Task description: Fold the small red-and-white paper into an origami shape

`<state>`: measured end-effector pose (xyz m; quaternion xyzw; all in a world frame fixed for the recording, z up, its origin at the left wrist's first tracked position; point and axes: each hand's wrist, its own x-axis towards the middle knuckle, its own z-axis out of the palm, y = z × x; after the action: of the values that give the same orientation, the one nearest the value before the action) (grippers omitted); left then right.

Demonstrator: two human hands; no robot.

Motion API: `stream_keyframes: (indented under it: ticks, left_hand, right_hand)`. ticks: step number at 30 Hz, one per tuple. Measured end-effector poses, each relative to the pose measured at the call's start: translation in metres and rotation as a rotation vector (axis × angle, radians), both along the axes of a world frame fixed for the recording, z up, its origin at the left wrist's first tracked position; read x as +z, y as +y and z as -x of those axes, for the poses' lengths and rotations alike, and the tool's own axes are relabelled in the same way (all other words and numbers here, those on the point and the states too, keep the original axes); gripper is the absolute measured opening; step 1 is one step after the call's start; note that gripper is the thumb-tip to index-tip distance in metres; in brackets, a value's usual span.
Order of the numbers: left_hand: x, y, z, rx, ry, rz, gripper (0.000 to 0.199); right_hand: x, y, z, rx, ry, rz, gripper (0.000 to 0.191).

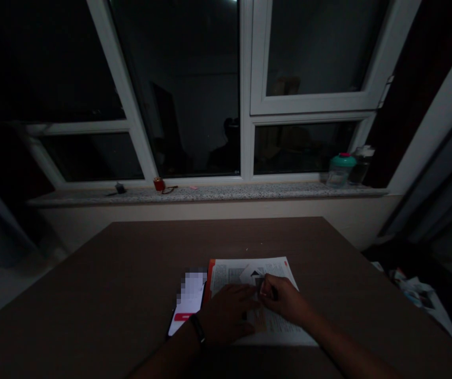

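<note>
A printed book or magazine (285, 268) with an orange left edge lies on the brown table (139, 263). My left hand (228, 313), with a dark band on its wrist, rests on the page with its fingers spread. Over the right part of the page, my right hand (277, 297) is closed in a pinch; what it holds is too dark and small to name. A small pale piece with a dark shape (255, 271) lies just beyond the fingertips. Left of the book is a phone (190, 297) with its screen lit.
Behind the table, a stone windowsill (226, 193) holds a teal-lidded bottle (340, 168), a clear bottle (362, 166), a small red item (158, 183) and a small dark item (120, 188). Papers (419, 295) lie beyond the table's right edge.
</note>
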<state>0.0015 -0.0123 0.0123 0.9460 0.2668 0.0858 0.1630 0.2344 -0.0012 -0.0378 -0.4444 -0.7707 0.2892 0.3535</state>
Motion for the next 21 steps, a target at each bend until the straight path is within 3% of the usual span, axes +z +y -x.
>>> stream_keyframes:
  ticks: [10,18,21]
  left_hand:
    - [-0.002,0.000,0.001,0.010,0.027,0.019,0.053]
    - [0.006,-0.002,-0.001,0.003,0.019,0.018,0.051]
    - [0.007,-0.003,-0.001,0.002,0.030,0.030,0.052]
  right_hand:
    - [-0.002,0.009,0.002,-0.179,0.015,-0.087,0.013]
    - [-0.003,0.001,0.001,0.021,0.026,0.008,0.014]
    - [-0.004,0.002,0.002,-0.015,0.027,-0.009,0.015]
